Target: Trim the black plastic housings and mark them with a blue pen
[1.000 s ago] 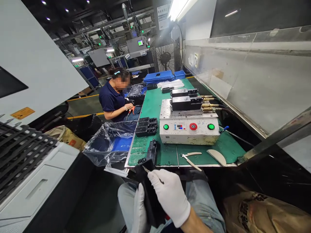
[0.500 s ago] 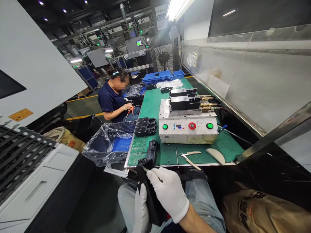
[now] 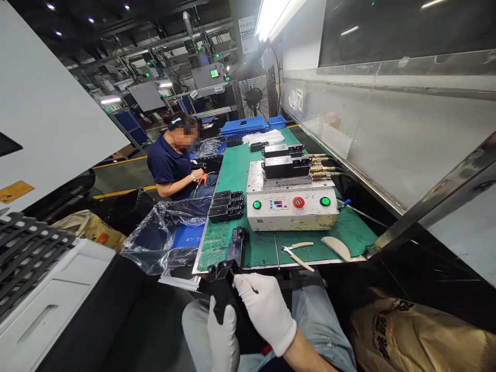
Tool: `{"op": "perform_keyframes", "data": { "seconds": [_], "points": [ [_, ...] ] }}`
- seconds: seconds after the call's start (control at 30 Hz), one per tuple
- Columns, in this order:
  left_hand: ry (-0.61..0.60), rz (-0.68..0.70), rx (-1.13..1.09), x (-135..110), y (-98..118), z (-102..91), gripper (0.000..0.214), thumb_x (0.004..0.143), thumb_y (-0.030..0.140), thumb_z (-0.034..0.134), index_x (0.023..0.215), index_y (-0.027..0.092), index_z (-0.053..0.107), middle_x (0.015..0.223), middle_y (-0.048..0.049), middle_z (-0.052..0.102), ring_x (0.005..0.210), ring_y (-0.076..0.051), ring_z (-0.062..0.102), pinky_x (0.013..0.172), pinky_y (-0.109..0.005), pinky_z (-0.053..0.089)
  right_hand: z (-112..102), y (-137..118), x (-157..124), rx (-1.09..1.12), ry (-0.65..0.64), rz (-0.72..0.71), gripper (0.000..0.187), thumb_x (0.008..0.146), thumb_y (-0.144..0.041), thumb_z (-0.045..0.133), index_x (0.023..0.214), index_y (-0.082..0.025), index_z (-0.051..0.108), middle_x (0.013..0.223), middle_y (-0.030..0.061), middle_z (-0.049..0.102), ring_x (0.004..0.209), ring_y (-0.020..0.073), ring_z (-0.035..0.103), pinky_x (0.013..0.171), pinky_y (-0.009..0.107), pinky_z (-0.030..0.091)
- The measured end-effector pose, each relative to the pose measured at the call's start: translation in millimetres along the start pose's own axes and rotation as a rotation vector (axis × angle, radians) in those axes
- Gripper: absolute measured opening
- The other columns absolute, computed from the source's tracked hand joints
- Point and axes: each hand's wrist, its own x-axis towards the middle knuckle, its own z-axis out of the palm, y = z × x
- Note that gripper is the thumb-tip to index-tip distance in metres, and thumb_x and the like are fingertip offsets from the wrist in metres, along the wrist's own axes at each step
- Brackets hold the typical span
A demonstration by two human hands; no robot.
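My left hand (image 3: pixel 223 330), in a white glove, grips a long black plastic housing (image 3: pixel 222 289) over my lap, thumb along its near side. The housing stands tilted, its far end near the table's front edge. My right hand (image 3: pixel 265 307), also gloved, is closed in a pinch against the housing's right edge near that end. What sits between its fingertips is too small to make out. Just beyond, another black housing (image 3: pixel 235 245) lies on the green table mat (image 3: pixel 217 243). Several more black housings (image 3: pixel 227 206) are lined up behind it.
A grey control box (image 3: pixel 292 217) with lit buttons carries black housings in a fixture. Cutting pliers (image 3: pixel 298 253) and a pale half-round piece (image 3: pixel 336 248) lie in front. A plastic-lined blue bin (image 3: pixel 189 235) stands left; a co-worker (image 3: pixel 170 160) sits beyond. A brown sack (image 3: pixel 418 336) stands right.
The black housing has turned in my left hand, so its broad face and end show more. My right hand stays pinched at its edge. The whole view has shifted slightly.
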Motion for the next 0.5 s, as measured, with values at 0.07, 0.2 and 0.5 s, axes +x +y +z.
{"op": "perform_keyframes", "data": {
  "seconds": [0.07, 0.2, 0.5],
  "points": [
    [-0.015, -0.004, 0.043, 3.4, -9.3, -3.8, 0.068, 0.068, 0.075, 0.071, 0.104, 0.017, 0.064, 0.103, -0.0172, 0.071, 0.105, -0.039, 0.066, 0.093, -0.046, 0.053, 0.3, 2.9, -0.7, 0.038, 0.002, 0.022, 0.052, 0.106, -0.049, 0.045, 0.070, -0.017, 0.065, 0.070, 0.0024, 0.065, 0.065, 0.0131, 0.053, 0.062, 0.025, 0.037],
    [-0.083, -0.044, -0.001, 11.2, -26.7, -7.5, 0.054, 0.061, 0.061, 0.082, 0.092, 0.020, 0.067, 0.084, -0.0102, 0.073, 0.090, -0.035, 0.071, 0.080, -0.042, 0.059, 1.1, 7.7, 0.9, 0.131, 0.009, 0.079, 0.053, 0.105, -0.053, 0.046, 0.073, -0.016, 0.068, 0.073, 0.0044, 0.068, 0.070, 0.0153, 0.057, 0.062, 0.024, 0.040],
    [-0.026, 0.031, 0.009, 19.6, -9.5, 11.5, 0.061, 0.052, 0.062, 0.086, 0.095, 0.021, 0.069, 0.090, -0.0129, 0.077, 0.094, -0.037, 0.072, 0.080, -0.044, 0.062, 1.4, 35.4, 2.9, 0.090, 0.073, 0.136, 0.052, 0.105, -0.058, 0.043, 0.083, -0.019, 0.069, 0.086, 0.0049, 0.072, 0.078, 0.0174, 0.059, 0.070, 0.026, 0.045]
  ]
}}
